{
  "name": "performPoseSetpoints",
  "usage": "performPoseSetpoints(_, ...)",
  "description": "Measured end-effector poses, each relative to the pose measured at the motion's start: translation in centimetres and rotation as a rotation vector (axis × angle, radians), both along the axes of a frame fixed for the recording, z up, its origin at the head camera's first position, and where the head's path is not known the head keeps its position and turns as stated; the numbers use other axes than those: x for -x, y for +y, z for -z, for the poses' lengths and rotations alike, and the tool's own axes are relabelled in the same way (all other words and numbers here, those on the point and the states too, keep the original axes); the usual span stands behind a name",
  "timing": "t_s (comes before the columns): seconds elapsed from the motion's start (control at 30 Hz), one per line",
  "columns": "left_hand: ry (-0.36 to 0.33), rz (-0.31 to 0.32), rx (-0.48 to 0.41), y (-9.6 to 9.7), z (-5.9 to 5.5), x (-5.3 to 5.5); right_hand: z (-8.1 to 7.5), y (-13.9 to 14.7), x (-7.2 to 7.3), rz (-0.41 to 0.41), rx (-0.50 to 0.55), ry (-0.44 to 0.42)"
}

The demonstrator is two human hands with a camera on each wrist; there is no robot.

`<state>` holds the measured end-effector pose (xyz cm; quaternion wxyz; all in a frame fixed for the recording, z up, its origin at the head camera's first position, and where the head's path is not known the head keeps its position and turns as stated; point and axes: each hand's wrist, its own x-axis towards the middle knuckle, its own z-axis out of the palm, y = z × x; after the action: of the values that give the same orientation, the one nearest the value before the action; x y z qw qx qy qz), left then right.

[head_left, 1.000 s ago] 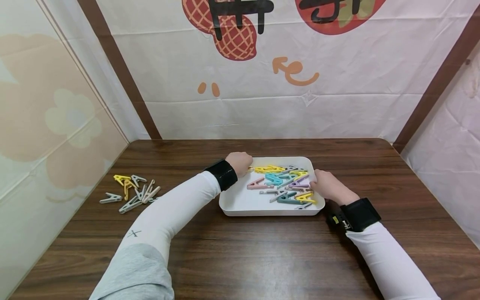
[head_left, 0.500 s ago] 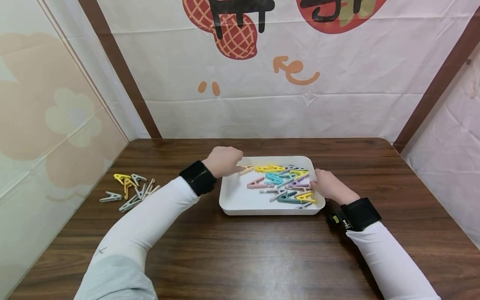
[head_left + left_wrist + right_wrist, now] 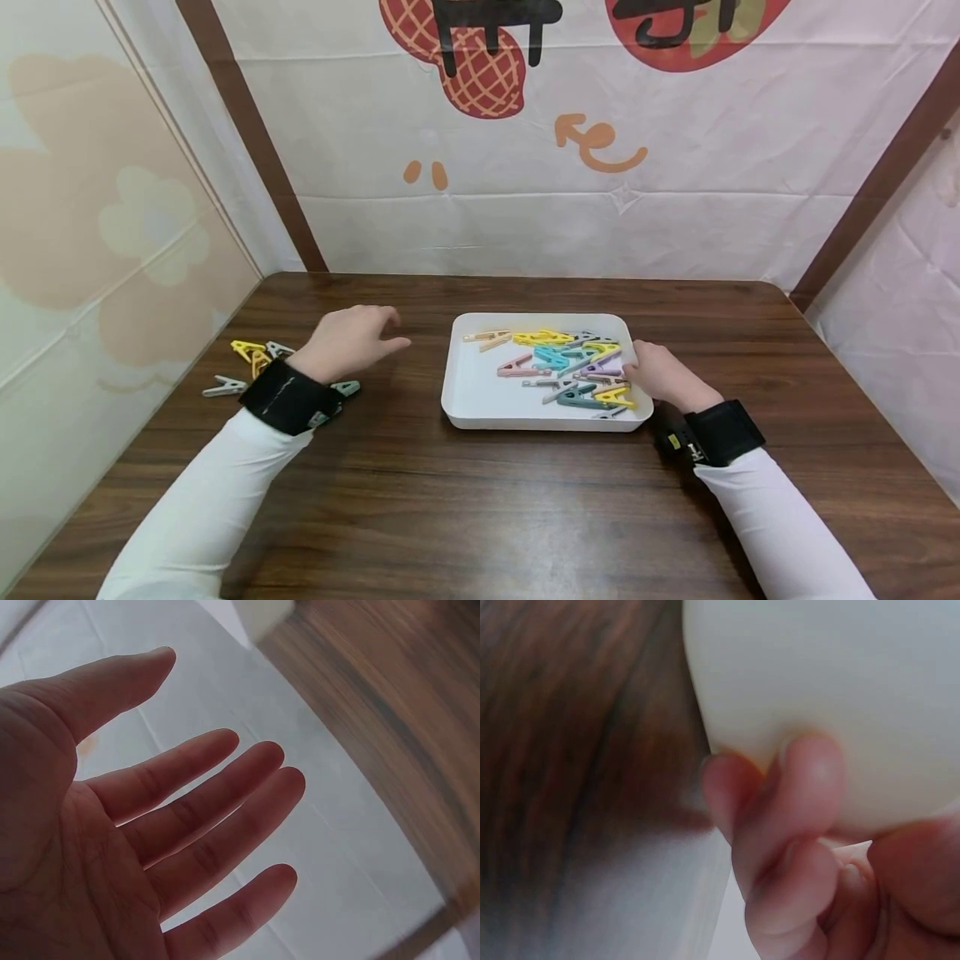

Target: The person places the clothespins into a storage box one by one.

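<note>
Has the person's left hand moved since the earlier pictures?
Yes: judged against the white tray, the left hand has moved left, away from it and toward the loose clips.

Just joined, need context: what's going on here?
A person's right grip holds the right side of a white tray on a wooden table. Mixed-colour clips lie in the tray, leaving its near left part bare. The left grip is open and holds nothing, between the tray and some loose clips at the table's left. The left wristband may hide more of those, so I can't count what's outside the tray.
</note>
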<state>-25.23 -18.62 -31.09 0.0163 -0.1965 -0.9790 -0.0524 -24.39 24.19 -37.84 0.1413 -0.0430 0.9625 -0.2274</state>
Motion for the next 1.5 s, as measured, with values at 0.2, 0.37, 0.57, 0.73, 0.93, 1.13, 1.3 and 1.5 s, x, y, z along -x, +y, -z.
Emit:
performPoseSetpoints(0.2,-0.056,-0.089,-0.054,-4.6,0.3,-0.7,0.0,0.1,0.0,0.007,0.007,0.001)
performPoseSetpoints(0.37,-0.102,-0.126,-0.097,-7.6,0.8,-1.1,0.0,0.1,0.0,0.008,0.0,0.005)
performPoseSetpoints(0.57,-0.147,-0.165,-0.091,-10.4,2.0,-1.1,-0.2,0.1,-0.1,0.016,0.003,0.004)
performPoseSetpoints(0.73,-0.213,-0.201,-0.093,-11.6,3.0,-0.6,-0.2,0.0,-0.1,0.018,0.006,0.0)
performPoseSetpoints(0.93,-0.25,-0.218,-0.096,-11.9,3.7,-0.1,-0.1,-0.1,-0.1,0.02,0.006,-0.006)
performPoseSetpoints(1.13,-0.252,-0.238,-0.068,-11.6,4.0,0.4,0.0,-0.1,0.0,0.02,0.002,-0.003)
performPoseSetpoints(1.3,-0.271,-0.254,-0.064,-11.3,4.4,0.8,0.1,-0.1,0.0,0.02,0.0,-0.005)
performPoseSetpoints(1.5,-0.278,-0.299,-0.043,-11.0,4.5,1.2,0.1,-0.1,0.0,0.021,0.005,-0.012)
